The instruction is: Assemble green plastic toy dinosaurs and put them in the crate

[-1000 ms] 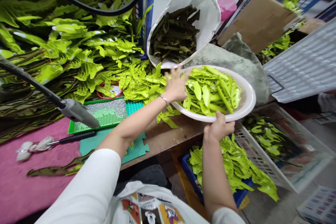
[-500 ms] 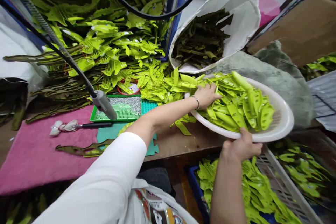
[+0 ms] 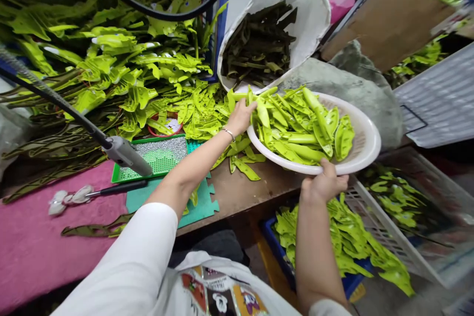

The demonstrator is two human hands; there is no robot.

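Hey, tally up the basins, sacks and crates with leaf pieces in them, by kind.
White round basin: 1
White sack: 1
Blue crate: 1
White crate: 1
Total: 4

Wooden counter (image 3: 274,190): lime-green leaf cutouts (image 3: 246,170) lie just below the left hand (image 3: 240,117), with teal foam mat (image 3: 202,212), green tray (image 3: 159,163) and pink cloth (image 3: 48,252) further left.
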